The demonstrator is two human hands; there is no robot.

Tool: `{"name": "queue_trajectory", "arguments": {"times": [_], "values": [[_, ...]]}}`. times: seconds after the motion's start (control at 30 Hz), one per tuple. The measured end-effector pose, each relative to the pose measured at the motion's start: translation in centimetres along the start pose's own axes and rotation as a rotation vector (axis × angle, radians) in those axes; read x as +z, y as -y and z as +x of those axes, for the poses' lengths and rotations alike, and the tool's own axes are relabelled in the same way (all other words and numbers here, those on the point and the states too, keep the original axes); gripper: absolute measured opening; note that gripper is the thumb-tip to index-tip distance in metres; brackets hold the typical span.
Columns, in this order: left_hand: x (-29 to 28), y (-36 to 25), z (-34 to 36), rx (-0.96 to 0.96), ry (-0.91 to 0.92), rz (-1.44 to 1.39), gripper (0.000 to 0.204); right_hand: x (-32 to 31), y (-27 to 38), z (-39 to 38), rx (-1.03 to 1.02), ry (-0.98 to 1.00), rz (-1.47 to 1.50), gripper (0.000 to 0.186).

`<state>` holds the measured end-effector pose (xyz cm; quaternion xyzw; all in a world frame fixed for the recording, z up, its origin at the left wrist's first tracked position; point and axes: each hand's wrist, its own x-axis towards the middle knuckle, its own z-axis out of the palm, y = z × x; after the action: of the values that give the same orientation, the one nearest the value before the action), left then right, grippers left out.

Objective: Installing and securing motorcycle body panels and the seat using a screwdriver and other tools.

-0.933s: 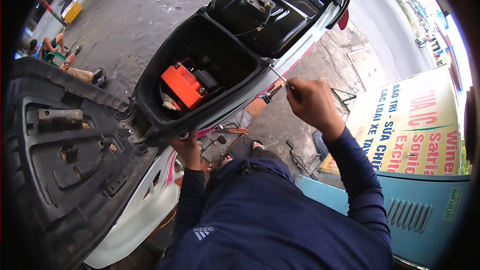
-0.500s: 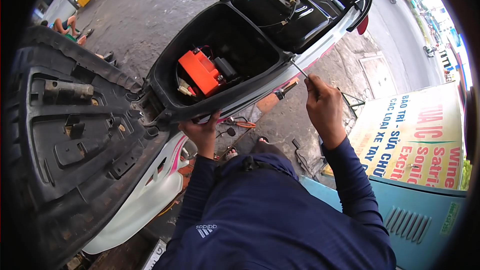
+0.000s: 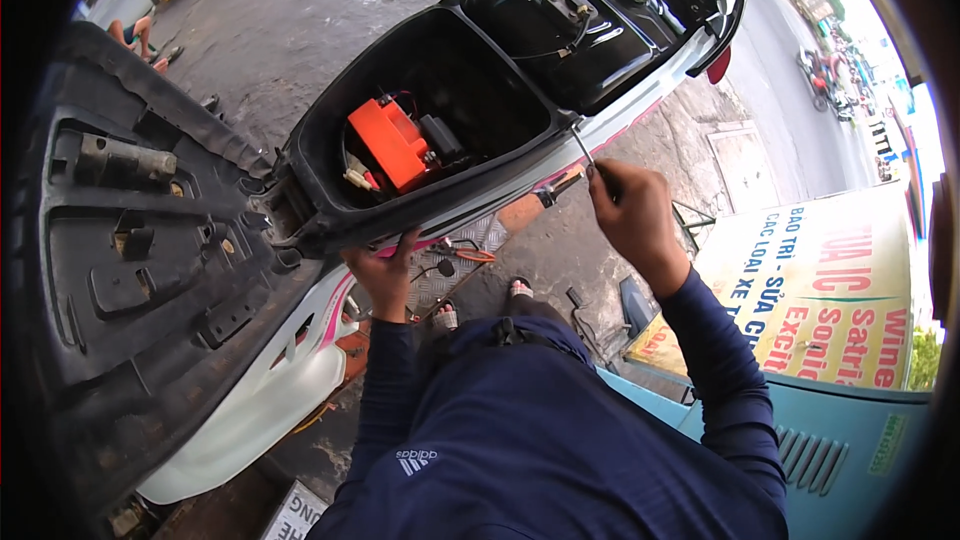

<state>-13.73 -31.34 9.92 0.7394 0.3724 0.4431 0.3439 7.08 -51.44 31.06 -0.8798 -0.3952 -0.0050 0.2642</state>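
Note:
A white and pink scooter body (image 3: 637, 112) stretches across the view with its seat up, baring a black storage box (image 3: 480, 90). Inside lies an orange battery (image 3: 388, 143) next to a black part (image 3: 440, 138) and some wires. My right hand (image 3: 637, 218) is closed round a screwdriver (image 3: 582, 146); its thin metal shaft meets the box rim's near right corner, while the handle is hidden in my fist. My left hand (image 3: 383, 278) grips the scooter's near side panel (image 3: 438, 230) below the rim, thumb upward, other fingers partly hidden.
The raised seat's underside (image 3: 150, 260) fills the left. A black fuel tank (image 3: 560, 25) sits beyond the box. At right stands a blue metal cabinet (image 3: 850, 430) with a yellow and white sign (image 3: 830, 290). A person sits far left; a motorbike (image 3: 825, 80) is on the road.
My right hand has turned at the wrist and sits lower against the box, the screwdriver steeper at the same corner. My left hand stays on the panel. The whole view has shifted slightly.

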Motion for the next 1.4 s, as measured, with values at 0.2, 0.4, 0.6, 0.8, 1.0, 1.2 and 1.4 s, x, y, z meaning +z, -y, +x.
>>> {"name": "queue_trajectory", "arguments": {"times": [0.2,0.4,0.6,0.8,1.0,1.2,1.4], "values": [[-2.1,2.2,-1.2,-0.076,-0.063,-0.390,0.080,0.5,-5.0,0.6,0.191,0.204,0.991,0.024],[-5.1,-10.9,0.6,0.580,0.153,0.153,0.050,0.8,-3.4,0.0,-0.312,-0.299,0.074,0.022],[0.8,-20.1,10.1,0.703,0.657,0.633,0.043,2.9,-4.4,-0.9,0.025,-0.236,0.727,0.019],[3.3,-20.2,10.1,0.689,0.729,0.646,0.034,2.1,-3.5,-1.8,-0.064,-0.164,0.957,0.020],[5.2,-20.8,9.6,0.675,0.728,0.587,0.042,4.3,-2.8,-3.5,0.503,-0.111,2.100,0.022],[5.9,-20.6,10.2,0.635,0.832,0.476,0.047,4.4,-2.3,-2.0,0.113,-0.231,2.026,0.026],[6.4,-21.8,9.9,0.617,0.783,0.538,0.035,8.5,-4.4,-1.1,-0.497,-0.197,2.245,0.026]]}}
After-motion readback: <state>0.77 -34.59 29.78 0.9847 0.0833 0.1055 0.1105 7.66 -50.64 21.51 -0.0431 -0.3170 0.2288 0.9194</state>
